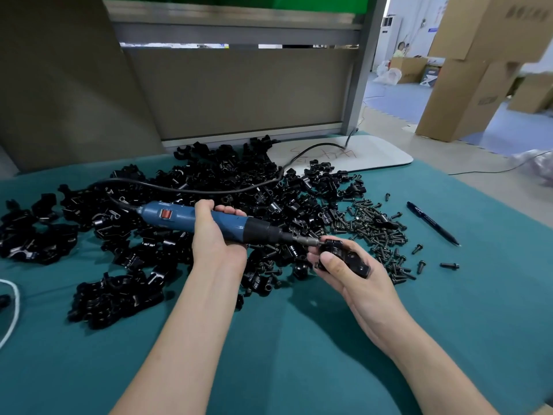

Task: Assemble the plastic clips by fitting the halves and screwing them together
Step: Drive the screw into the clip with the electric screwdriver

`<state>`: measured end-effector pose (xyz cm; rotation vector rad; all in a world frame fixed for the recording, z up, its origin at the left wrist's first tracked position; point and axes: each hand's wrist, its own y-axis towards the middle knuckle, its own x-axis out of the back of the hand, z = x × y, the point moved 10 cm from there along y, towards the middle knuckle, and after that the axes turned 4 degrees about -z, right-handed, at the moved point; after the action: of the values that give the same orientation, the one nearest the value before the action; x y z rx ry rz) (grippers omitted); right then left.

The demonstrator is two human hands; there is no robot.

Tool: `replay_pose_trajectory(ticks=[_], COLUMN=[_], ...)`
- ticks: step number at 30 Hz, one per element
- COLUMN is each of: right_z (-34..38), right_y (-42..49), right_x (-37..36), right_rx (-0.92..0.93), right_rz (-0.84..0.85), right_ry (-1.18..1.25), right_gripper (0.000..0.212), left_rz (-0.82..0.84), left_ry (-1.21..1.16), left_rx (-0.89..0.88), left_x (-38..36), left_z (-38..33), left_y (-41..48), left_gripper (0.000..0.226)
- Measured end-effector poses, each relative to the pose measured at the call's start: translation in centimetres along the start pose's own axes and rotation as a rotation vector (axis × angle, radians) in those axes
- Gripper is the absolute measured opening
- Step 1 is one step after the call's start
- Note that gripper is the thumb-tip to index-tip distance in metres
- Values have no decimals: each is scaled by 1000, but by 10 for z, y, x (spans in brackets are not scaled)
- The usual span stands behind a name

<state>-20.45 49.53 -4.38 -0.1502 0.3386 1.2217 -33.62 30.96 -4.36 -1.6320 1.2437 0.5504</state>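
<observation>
Just right of the frame's centre, the right hand point(356, 283) grips a black plastic clip point(344, 257). The thumb lies curled across the clip's near side and the other fingers wrap round behind it. The far end of the clip sticks out beyond the fingertips, towards the left.

The left hand point(215, 238), at centre frame, is clamped round the barrel of a blue electric screwdriver point(185, 218) with a black collar. The thumb sits on top and the fingertips show over the far side. The tool lies nearly level, pointing right, and its metal bit touches the exposed end of the clip, just beside the right thumb.

Behind both hands a big heap of black clip halves point(209, 181) spreads across the teal cloth point(299, 348) from the left edge to centre right. A scatter of black screws point(377, 232) lies just right of the held clip. Further right lies a black marker pen point(432, 223), apart from the screws.

The screwdriver's black cord point(191, 190) runs over the heap to a white board point(374, 154) at upper centre. Cardboard boxes point(466, 85) stand at upper right.
</observation>
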Motion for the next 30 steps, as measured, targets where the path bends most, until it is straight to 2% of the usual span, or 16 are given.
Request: replay_pose_trajectory(ticks=[9, 14, 20, 26, 30], right_z=[-2, -1, -2, -3, -4], right_y=[-2, -4, -5, -6, -7], right_x=[4, -2, -4, -9, -11], right_rx=[-32, -43, -52, -52, -59], right_rz=[-20, -1, 15, 80, 115], right_ry=[-12, -15, -13, -38, -76], right_gripper=[21, 34, 34, 54, 51], left_rz=[16, 42, 58, 53, 48], left_ry=[10, -2, -13, 4, 14], left_rx=[-4, 13, 12, 2, -13], left_x=[0, -1, -2, 0, 0], left_z=[3, 4, 2, -1, -5], left_y=[-3, -2, -2, 1, 1], left_gripper=[20, 21, 21, 23, 22])
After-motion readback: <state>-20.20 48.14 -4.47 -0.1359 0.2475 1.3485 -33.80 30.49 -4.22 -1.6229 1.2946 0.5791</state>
